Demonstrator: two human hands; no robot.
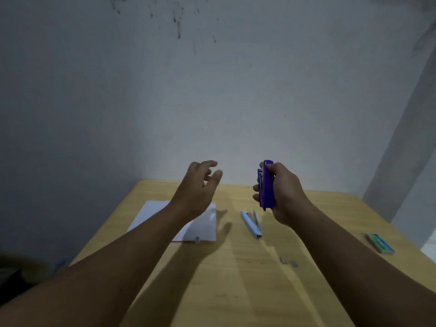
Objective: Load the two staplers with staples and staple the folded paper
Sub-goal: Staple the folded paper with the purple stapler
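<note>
Right hand (283, 192) of mine is raised above the tabletop (247, 279), fingers and thumb wrapped around the purple stapler (266, 185). I hold it upright, its long axis running nearly straight up and down, with the opening side facing left toward my other hand. Left hand (200, 185) hovers at the same height, just across a gap from the stapler, fingers spread and relaxed, gripping nothing. Of the 2 hands, the left is the free one and it sits level with the stapler, so I judge it only needs to cross that gap sideways to reach the stapler's top. Below, the light blue stapler (251, 224) lies hinged open on the tabletop, pointing away from me. The white paper (205, 227) lies under my left forearm. Loose staples (287, 261) sit nearer to me, and a teal staple box (379, 243) lies far right.
</note>
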